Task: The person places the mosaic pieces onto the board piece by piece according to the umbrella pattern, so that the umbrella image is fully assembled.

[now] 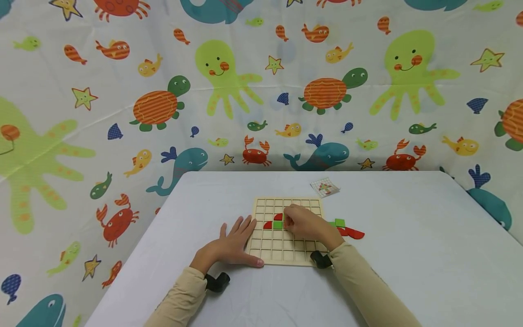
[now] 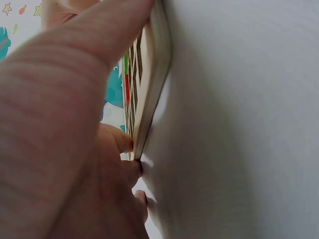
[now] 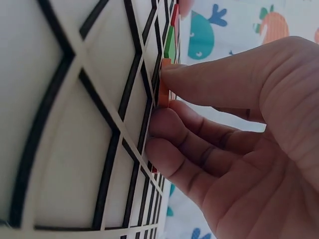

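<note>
A wooden grid board lies on the table. On it are a green square tile and red rounded tiles, one beside and one above the green. My left hand lies with fingers spread along the board's left edge, thumb at the near left corner. My right hand is over the board just right of the green tile. In the right wrist view its thumb and curled fingers pinch an orange tile against the grid; the hand hides most of this tile in the head view.
Loose tiles lie right of the board: a green square and red rounded pieces, partly behind the right wrist. A small card with a coloured grid pattern lies behind the board. A patterned sea-animal cloth hangs behind the white table.
</note>
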The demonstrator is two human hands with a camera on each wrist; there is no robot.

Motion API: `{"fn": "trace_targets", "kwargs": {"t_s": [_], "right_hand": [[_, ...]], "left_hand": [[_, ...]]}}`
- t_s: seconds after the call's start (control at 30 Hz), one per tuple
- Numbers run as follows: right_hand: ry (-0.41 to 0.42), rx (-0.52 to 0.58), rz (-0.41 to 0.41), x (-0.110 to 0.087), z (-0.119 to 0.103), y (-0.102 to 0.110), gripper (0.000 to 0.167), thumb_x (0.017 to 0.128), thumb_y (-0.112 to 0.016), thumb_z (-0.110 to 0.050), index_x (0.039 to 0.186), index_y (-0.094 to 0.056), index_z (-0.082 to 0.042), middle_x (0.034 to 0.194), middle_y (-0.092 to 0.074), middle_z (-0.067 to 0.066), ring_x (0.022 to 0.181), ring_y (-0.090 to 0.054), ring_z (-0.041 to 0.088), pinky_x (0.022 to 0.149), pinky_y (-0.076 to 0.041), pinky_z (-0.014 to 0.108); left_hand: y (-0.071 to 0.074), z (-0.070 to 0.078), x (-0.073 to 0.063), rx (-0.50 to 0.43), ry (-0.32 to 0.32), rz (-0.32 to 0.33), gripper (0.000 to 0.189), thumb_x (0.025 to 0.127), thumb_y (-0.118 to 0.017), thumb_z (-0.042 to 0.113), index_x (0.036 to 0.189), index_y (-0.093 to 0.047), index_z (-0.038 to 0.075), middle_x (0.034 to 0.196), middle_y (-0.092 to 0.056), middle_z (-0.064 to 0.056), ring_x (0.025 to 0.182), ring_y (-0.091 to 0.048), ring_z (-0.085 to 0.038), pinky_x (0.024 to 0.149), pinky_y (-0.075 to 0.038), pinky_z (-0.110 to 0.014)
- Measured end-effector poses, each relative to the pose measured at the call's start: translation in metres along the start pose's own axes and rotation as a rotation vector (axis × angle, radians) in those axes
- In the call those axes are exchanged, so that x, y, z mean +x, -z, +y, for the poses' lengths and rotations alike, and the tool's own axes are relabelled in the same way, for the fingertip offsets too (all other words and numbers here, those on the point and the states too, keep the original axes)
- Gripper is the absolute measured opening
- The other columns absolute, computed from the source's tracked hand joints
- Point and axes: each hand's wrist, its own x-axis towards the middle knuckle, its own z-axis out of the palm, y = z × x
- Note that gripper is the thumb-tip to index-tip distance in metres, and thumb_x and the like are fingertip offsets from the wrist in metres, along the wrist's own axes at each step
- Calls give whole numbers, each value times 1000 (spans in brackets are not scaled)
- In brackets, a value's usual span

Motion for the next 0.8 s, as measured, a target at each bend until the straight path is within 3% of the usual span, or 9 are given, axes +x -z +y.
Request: {"fn": "trace_targets", "kwargs": {"t_s": [0.47, 0.63, 0.8], "right_hand": [[-22, 6, 19, 2, 2, -1, 18, 95, -70, 6, 90, -64, -10, 90, -57, 1, 85, -51, 18, 76, -49, 32], [-29, 59, 63, -2, 9, 13, 17, 95, -72, 6, 91, -63, -8, 89, -60, 0, 84, -56, 18, 77, -53, 35], [-91, 109, 107, -11, 20, 32, 14, 97, -71, 4, 92, -63, -6, 90, -63, 2, 84, -60, 20, 76, -56, 36]], "left_hand": [[1, 1, -1, -4, -2, 1, 126, 84, -82, 66, 172, -16, 7, 180, -5, -13, 164, 3, -37, 122, 5, -73], [2, 3, -3, -10, -3, 2, 126, 83, -82, 67, 172, -16, 7, 179, -5, -13, 164, 3, -37, 122, 5, -72], [3, 2, -4, -27, -7, 1, 127, 82, -82, 69, 172, -17, 6, 179, -5, -14, 164, 3, -38, 121, 8, -72]]}}
